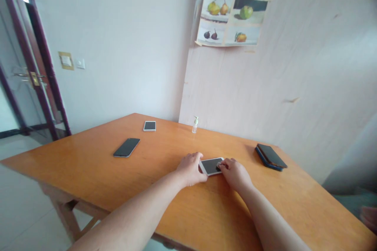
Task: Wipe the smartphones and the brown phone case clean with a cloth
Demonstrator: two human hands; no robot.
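A white-framed smartphone [209, 166] with a dark screen lies flat on the wooden table. My left hand [191, 169] grips its left end, thumb at the near corner and fingers at the far one. Over the right part of the screen, my right hand [235, 173] has its fingertips pinched together. They press a small pale wad [218, 164] onto the glass; most of it is hidden by the fingers, and its material is unclear.
Behind the phone stands a small clear pump bottle [194, 125]. To the left lie a dark phone [126, 148] and a white phone [149, 126]. Stacked dark devices or cases [270, 157] sit at the right. The wooden table [165, 145] meets the wall at its back.
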